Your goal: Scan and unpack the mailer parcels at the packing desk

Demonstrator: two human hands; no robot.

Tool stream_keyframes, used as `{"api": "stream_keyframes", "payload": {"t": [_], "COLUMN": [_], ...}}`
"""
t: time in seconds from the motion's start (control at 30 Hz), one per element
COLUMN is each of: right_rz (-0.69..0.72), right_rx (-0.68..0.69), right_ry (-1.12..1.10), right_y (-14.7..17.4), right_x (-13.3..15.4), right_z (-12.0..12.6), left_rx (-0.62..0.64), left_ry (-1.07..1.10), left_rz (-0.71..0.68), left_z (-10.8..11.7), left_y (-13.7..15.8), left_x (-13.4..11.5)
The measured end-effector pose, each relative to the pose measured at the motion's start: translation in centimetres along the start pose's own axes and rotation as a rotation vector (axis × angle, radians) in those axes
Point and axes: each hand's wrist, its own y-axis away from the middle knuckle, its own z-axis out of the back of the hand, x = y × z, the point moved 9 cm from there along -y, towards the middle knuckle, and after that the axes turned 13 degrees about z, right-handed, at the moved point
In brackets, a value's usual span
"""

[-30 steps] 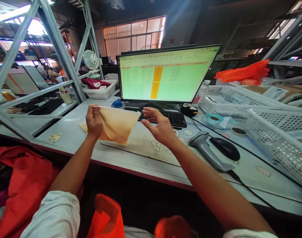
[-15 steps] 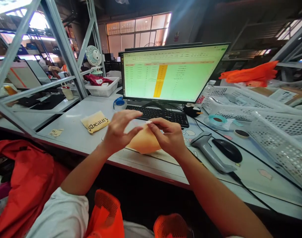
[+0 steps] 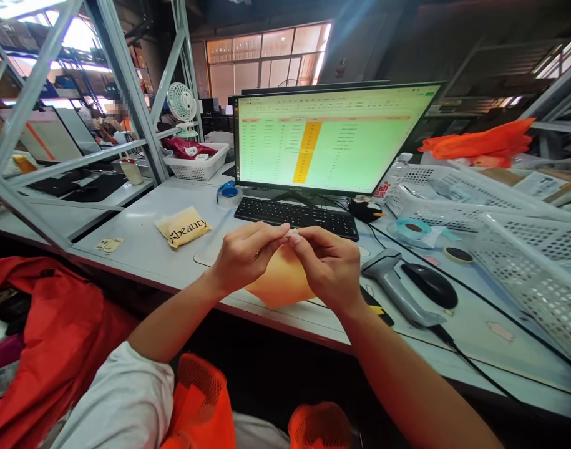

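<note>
My left hand (image 3: 243, 259) and my right hand (image 3: 332, 262) meet in front of the keyboard, thumbs and fingers closed in a pinch. Between their fingertips shows a small white piece (image 3: 292, 232), too small to name. Just below hangs or stands a plain yellow-orange pouch (image 3: 280, 284), partly covered by both hands; its top edge is hidden. To the left, a pale yellow pouch printed "gbeauty" (image 3: 182, 227) lies flat on the desk (image 3: 130, 218).
The keyboard (image 3: 252, 210) and monitor (image 3: 322, 140) stand behind my hands. On the right are a grey barcode scanner (image 3: 392, 284), a black mouse (image 3: 429, 285), tape rolls (image 3: 411, 231) and white baskets (image 3: 533, 262). Blue tape (image 3: 228, 194) lies left of the keyboard.
My left hand, spread apart before, has come right to my right fingertips and closed into a pinch. The yellow-orange pouch has shifted slightly down and right with my right hand.
</note>
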Motion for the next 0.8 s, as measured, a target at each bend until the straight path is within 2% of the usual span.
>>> {"api": "stream_keyframes", "payload": {"t": [0.2,0.3,0.37,0.43,0.47,0.53,0.63,0.67,0.73,0.8], "right_rz": [-0.053,-0.076,-0.093,-0.103,-0.103,-0.096,-0.133,-0.156,-0.194,-0.192], "right_rx": [-0.025,0.066,0.174,0.259,0.282,0.297,0.268,0.256,0.258,0.239], "right_ry": [-0.023,-0.009,0.021,0.112,0.189,0.387,0.702,0.801,0.919,0.967], "right_y": [0.2,0.1,-0.1,-0.1,0.0,0.7,3.4,4.8,7.9,10.8], "right_x": [0.2,-0.7,-1.9,-3.7,-4.8,-7.7,-13.2,-15.1,-18.6,-20.9], "right_z": [0.1,-0.4,-0.8,0.2,1.4,5.7,15.1,18.5,24.2,28.2], "left_rx": [0.004,0.063,0.139,0.210,0.234,0.274,0.406,0.416,0.394,0.350], "left_ry": [-0.008,-0.015,-0.058,-0.133,-0.181,-0.299,-0.574,-0.627,-0.723,-0.800], "left_rz": [-0.024,-0.025,0.025,0.119,0.181,0.352,0.768,0.848,0.967,1.044], "left_z": [0.1,-0.3,-0.8,-0.6,0.0,2.0,6.9,8.8,12.2,14.1], "left_y": [0.0,0.0,-0.1,-0.4,-0.6,-0.8,0.7,1.2,2.1,2.8], "left_x": [-0.2,0.5,2.3,5.8,8.1,14.1,24.5,26.9,30.4,32.3]}}
